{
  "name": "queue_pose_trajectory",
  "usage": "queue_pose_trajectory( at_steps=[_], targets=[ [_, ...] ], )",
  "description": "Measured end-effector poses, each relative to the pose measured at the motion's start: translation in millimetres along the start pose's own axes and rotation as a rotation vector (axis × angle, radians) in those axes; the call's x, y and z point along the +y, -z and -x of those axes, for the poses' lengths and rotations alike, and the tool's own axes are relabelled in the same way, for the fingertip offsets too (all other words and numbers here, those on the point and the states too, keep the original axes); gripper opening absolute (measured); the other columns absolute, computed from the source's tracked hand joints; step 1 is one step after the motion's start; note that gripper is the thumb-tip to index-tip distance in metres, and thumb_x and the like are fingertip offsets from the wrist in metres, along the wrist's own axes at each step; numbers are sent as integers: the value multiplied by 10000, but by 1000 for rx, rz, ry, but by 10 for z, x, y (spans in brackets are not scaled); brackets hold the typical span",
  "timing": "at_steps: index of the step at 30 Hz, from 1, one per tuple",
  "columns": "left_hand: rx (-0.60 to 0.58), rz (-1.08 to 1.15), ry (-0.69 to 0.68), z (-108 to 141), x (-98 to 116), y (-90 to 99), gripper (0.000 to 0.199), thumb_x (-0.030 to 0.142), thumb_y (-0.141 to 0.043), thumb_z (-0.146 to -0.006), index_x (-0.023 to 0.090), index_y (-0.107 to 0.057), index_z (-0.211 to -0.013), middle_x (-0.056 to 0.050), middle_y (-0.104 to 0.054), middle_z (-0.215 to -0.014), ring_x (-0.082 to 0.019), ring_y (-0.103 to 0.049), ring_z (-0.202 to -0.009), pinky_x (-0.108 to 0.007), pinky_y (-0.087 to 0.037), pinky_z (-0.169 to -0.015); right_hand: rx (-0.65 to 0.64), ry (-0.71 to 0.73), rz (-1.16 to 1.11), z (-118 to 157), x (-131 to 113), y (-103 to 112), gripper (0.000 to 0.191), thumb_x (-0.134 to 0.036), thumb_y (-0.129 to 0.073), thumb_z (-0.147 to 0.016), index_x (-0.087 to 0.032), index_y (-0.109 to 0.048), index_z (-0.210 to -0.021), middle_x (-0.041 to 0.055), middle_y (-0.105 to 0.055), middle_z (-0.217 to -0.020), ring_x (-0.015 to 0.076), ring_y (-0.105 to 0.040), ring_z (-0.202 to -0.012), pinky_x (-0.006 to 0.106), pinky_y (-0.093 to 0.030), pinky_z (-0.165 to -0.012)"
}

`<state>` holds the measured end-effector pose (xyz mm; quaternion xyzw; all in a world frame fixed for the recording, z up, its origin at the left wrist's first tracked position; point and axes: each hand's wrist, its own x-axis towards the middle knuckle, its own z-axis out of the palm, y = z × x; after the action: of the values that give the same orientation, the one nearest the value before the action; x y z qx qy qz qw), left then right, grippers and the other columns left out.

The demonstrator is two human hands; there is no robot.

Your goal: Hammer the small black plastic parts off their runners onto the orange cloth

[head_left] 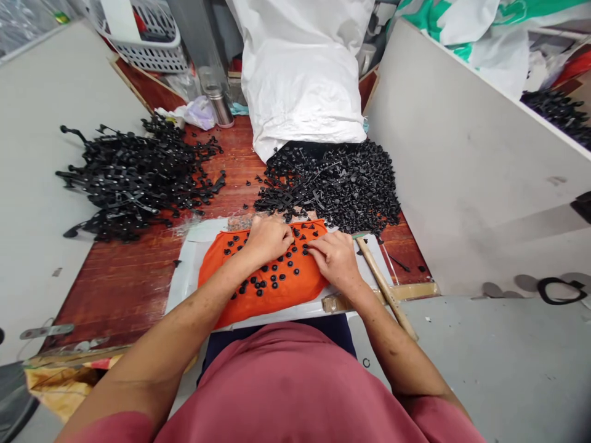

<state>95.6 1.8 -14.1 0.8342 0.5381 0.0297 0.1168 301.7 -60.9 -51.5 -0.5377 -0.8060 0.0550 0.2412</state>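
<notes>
The orange cloth (272, 289) lies flat on a white sheet (184, 277) at the near edge of the surface (124, 277), directly in front of the person. It is bright orange, slightly rumpled, and scattered with small black parts (272, 280), each a round cap-like piece, lying singly across its middle and far edge.

The left hand (266, 239) rests palm down on the far edge of the cloth, fingers curled over the parts; whether its grip holds one cannot be told. The right hand (336, 258) lies just beside it at the cloth's right corner, fingers bent and pointed left, fingertips touching the parts; its grip is likewise hidden.

The surface is dark red-brown wood. A large pile of black parts (337, 184) lies just beyond the hands, at the mouth of a white sack (302, 74). A second pile of longer black strips (133, 178) lies at far left. A wooden stick (385, 289) lies at the right of the cloth. A metal cup (220, 106) and a plastic basket (148, 37) stand at the back. Pale boards (462, 154) wall both sides.
</notes>
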Motion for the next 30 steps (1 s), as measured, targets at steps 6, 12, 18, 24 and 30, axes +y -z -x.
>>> queue_pose_trajectory(
  at_steps=[6, 12, 18, 24, 30],
  targets=[
    [88, 15, -32, -10, -46, 40, 231, 263, -545, -923, 222, -768, -881, -88, -755, -956, -273, -643, -947, -419, -408, -861, -65, 11, 1, -10, -40, -25, 163, -284, -632, -995, -247, -787, -959, 34, -725, -900, 216, -568, -899, 392, -317, -881],
    [71, 37, -124, -158, -47, 13, 197, 259, -588, -920, 275, -782, -950, -65, -723, -945, -264, -622, -965, -394, -405, -854, -82, -43, 78, -288, 9, 16, 238, -286, -560, -1023, -255, -790, -1071, 78, -722, -992, 256, -534, -989, 415, -309, -876],
    [14, 2, -188, -191, 13, 58, 190, 242, -589, -902, 229, -755, -810, -61, -719, -889, -246, -625, -927, -391, -384, -854, -159, -79, 149, -587, -27, -2, 251, -247, -572, -968, -208, -796, -861, 125, -714, -1002, 282, -522, -973, 410, -306, -798],
    [15, 96, -179, -211, -175, 149, 231, 263, -576, -909, 280, -800, -966, -37, -774, -978, -231, -662, -957, -361, -407, -868, -254, -133, 120, -678, 91, 25, 225, -255, -625, -928, -244, -769, -756, 50, -726, -869, 225, -580, -868, 359, -303, -744],
    [32, 48, -32, -276, -351, 195, 194, 290, -608, -877, 257, -795, -914, -43, -778, -946, -226, -670, -898, -330, -428, -787, -203, -161, 158, -766, 76, -10, 204, -355, -608, -986, -271, -791, -953, 66, -725, -990, 254, -588, -985, 377, -312, -802]
  ],
)
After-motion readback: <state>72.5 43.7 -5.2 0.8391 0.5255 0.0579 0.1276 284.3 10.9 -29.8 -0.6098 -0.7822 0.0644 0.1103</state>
